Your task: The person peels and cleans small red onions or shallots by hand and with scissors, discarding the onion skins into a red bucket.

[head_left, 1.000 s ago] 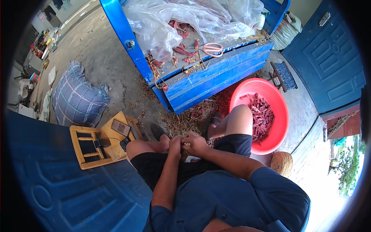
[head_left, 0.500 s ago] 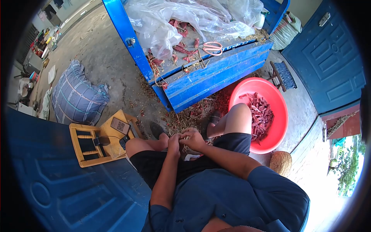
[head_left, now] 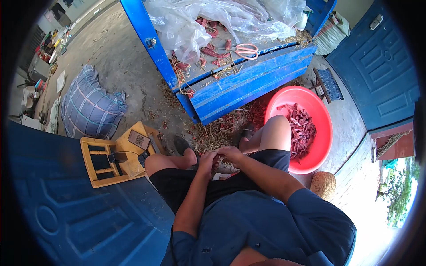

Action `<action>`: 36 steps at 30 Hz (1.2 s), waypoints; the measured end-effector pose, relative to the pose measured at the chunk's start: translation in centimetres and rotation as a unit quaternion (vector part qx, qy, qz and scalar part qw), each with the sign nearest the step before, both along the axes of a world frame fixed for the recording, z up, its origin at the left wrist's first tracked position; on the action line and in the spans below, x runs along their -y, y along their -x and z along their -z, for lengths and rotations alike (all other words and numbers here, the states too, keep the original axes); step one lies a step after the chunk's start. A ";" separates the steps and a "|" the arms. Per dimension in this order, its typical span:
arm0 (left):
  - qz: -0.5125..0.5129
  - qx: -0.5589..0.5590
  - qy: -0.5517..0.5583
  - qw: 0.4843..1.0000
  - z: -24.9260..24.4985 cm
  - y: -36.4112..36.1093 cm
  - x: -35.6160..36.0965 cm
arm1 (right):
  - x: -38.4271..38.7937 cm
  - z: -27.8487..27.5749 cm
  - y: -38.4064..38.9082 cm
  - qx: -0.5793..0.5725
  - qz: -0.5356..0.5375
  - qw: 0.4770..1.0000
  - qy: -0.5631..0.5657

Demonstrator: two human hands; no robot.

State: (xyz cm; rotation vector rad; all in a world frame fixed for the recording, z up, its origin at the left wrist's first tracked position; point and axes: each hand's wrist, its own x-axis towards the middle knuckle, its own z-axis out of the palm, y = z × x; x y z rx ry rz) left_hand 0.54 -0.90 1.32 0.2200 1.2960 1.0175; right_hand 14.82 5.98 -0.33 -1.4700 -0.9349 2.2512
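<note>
My left hand [head_left: 206,163] and my right hand [head_left: 230,154] meet in front of my lap, fingers curled toward each other. Whatever is between their fingertips is hidden or too small to name. Right of my knee sits a pink-red basin [head_left: 327,133] with a heap of dried red chilies [head_left: 301,135] in it. Ahead, the blue cart bed [head_left: 253,91] carries more dried chilies [head_left: 213,52], a crumpled clear plastic sheet [head_left: 186,31] and pink-handled scissors [head_left: 246,51] near its edge.
A small wooden chair [head_left: 98,178] at left holds a phone [head_left: 140,140]. Behind it lies a plaid cloth bundle [head_left: 91,106]. Stems and scraps [head_left: 213,133] litter the floor by my feet. At right are a folding stool [head_left: 328,84], a woven stool [head_left: 323,185] and a blue door [head_left: 377,66].
My hands have moved slightly right and their fingers are less tightly bunched, with a little more space below them. The whole view has shifted a little.
</note>
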 end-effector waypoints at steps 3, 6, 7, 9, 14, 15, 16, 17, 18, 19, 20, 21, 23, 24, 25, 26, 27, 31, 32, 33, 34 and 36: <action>0.007 0.036 -0.004 0.999 1.0 0.0 0.2 | -0.6 -1.0 0.0 -0.017 0.015 1.000 0.010; 0.004 0.047 0.016 0.999 -0.2 -0.5 0.2 | -1.6 -1.1 -0.4 -0.005 -0.052 0.997 -0.056; 0.004 0.045 0.015 0.999 -0.3 -0.5 0.1 | -1.9 -1.1 -0.4 0.000 -0.108 0.990 -0.085; -0.003 0.071 -0.005 0.997 -0.3 -0.5 0.3 | -2.5 -1.1 -0.7 0.013 -0.121 0.987 -0.105; 0.055 0.067 -0.002 0.996 0.7 0.1 0.4 | -4.3 -1.5 -1.7 0.045 -0.226 0.959 -0.167; 0.057 0.069 -0.006 0.996 0.9 0.1 0.4 | -4.3 -1.8 -1.7 0.045 -0.226 0.959 -0.164; 0.056 0.071 -0.005 0.996 1.2 0.0 0.2 | -4.4 -2.1 -1.6 0.075 -0.243 0.941 -0.222; 0.053 0.052 -0.006 0.997 1.4 -0.1 0.1 | -4.3 -2.5 -1.5 0.103 -0.260 0.919 -0.279; 0.051 0.033 -0.006 0.998 1.2 -0.2 0.0 | -4.0 -2.8 -1.4 0.103 -0.261 0.919 -0.277; 0.049 0.034 -0.005 0.998 1.1 -0.2 -0.1 | -3.8 -3.3 -1.2 0.101 -0.234 0.922 -0.291; 0.037 0.036 -0.003 0.999 0.9 -0.1 -0.3 | -3.7 -3.6 -1.0 0.099 -0.206 0.925 -0.305; 0.025 0.037 -0.002 0.999 0.6 0.1 -0.4 | -3.7 -3.3 -0.8 0.096 -0.206 0.925 -0.303; 0.017 0.038 -0.005 0.999 0.2 0.2 -0.8 | -3.6 -2.7 -0.6 0.095 -0.174 0.914 -0.353; 0.010 0.040 -0.012 0.999 0.3 0.1 -0.8 | -3.7 -2.5 -0.6 0.095 -0.174 0.916 -0.350; 0.011 0.040 -0.009 0.999 0.4 0.1 -0.7 | -4.0 -2.4 -0.7 0.081 -0.188 0.921 -0.331; 0.018 0.040 -0.006 0.999 0.4 0.0 -0.6 | -4.3 -2.4 -0.7 0.066 -0.202 0.926 -0.312; 0.025 0.039 -0.003 0.999 0.5 0.0 -0.6 | -4.5 -2.9 -0.8 0.066 -0.201 0.927 -0.311; 0.060 0.045 0.013 0.997 1.3 -0.4 0.2 | -4.3 -3.2 -1.5 0.066 -0.238 0.940 -0.234; 0.055 0.045 0.011 0.997 1.5 -0.6 0.1 | -4.2 -2.3 -1.7 0.071 -0.259 0.923 -0.277; 0.050 0.045 0.010 0.998 1.5 -0.7 0.1 | -4.2 -2.6 -1.7 0.070 -0.258 0.923 -0.276; 0.051 0.045 0.011 0.998 1.5 -0.7 0.1 | -4.0 -2.8 -1.7 0.117 -0.256 0.911 -0.301; 0.023 0.049 -0.001 0.999 1.4 -0.8 -0.1 | -3.6 -2.5 -1.6 0.162 -0.252 0.897 -0.324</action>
